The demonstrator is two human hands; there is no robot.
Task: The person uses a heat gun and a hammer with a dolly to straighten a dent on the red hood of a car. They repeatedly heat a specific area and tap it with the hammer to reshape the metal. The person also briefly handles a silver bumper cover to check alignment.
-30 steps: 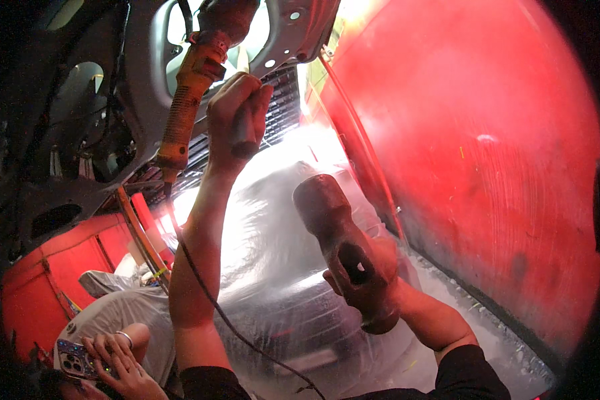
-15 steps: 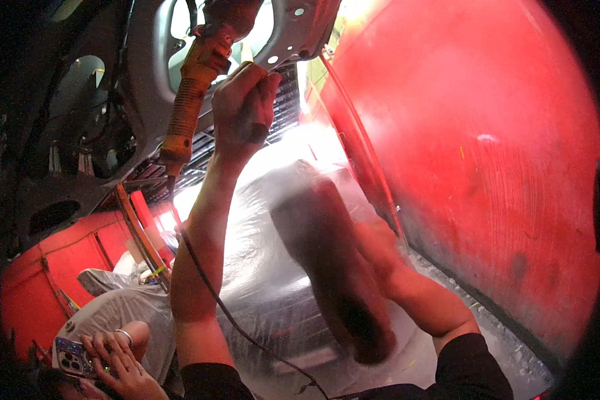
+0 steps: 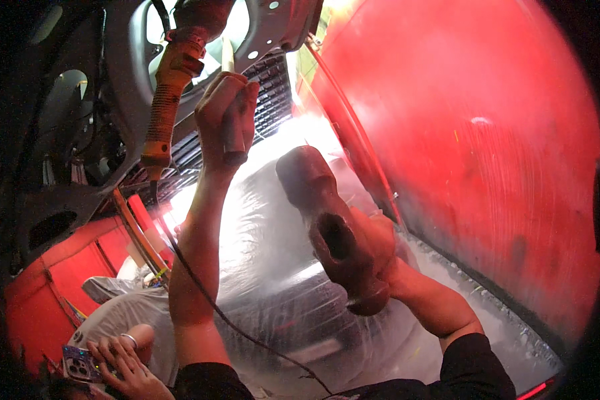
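Observation:
Raised toward the dark metal panel [image 3: 120,87], my left hand [image 3: 213,110] is closed around a round metal rod, perhaps a chisel or punch [image 3: 235,137]. Its pale upper part points up at an opening in the panel. My right hand [image 3: 375,243] grips a heavy hammer [image 3: 307,177], lower and to the right, apart from the rod. The hammer's head faces me, with a dark hole in its middle; the handle is hidden behind it. Left of my left hand, a worn yellow corded power tool [image 3: 163,113] hangs from the panel.
A dark cord [image 3: 210,300] runs down from the power tool across my left forearm. Plastic sheeting [image 3: 267,280] covers a large form below. A red wall [image 3: 493,167] rises at right. At lower left, another person's hands [image 3: 123,367] hold a phone [image 3: 80,363].
The hammer in my right hand has moved up and is less blurred. My left hand, the rod and the power tool appear slightly farther left in the picture.

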